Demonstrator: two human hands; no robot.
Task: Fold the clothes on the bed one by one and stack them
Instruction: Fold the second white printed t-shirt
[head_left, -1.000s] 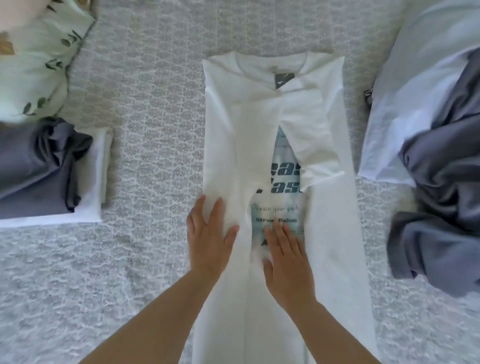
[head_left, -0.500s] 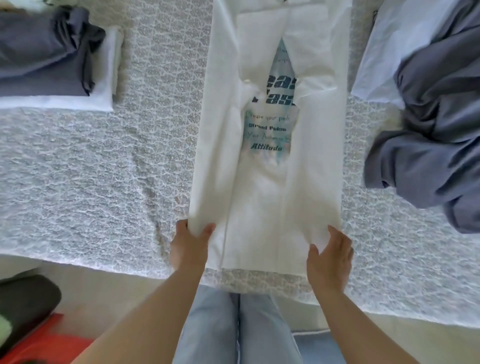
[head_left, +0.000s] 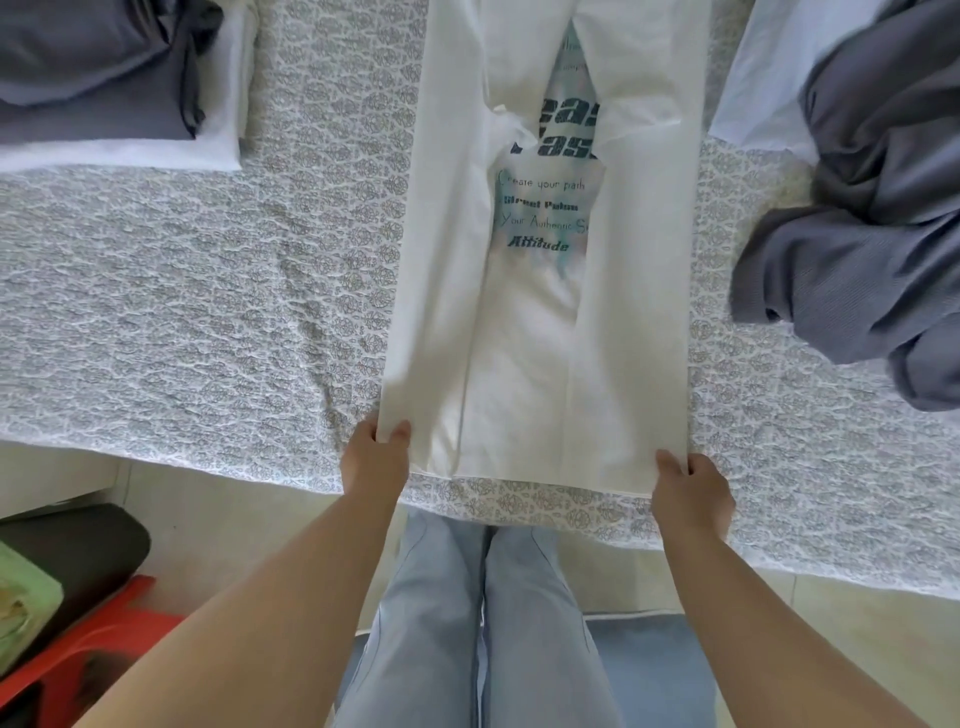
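One wide bed under a grey-and-white patterned lace cover (head_left: 208, 291) carries everything we work with. Along its middle lies the long white printed T-shirt (head_left: 524, 332), both sides and sleeves already turned inward into a narrow strip, its hem at the near bed edge. To our right sits the loose heap of grey and white unfolded clothes (head_left: 857, 249), well apart from the shirt. At far left rests the small stack of folded grey and white garments (head_left: 119, 93). Our left hand (head_left: 376, 462) pinches the near left hem corner, thumb on top; our right hand (head_left: 691, 493) grips the near right corner. We judge the task partly done: a couple of pieces are stacked, this shirt needs its lengthwise fold and a move to the stack, and the heap remains. Nothing blocks the fold; a red plastic stool (head_left: 78, 654) stands on the floor, clear of us.
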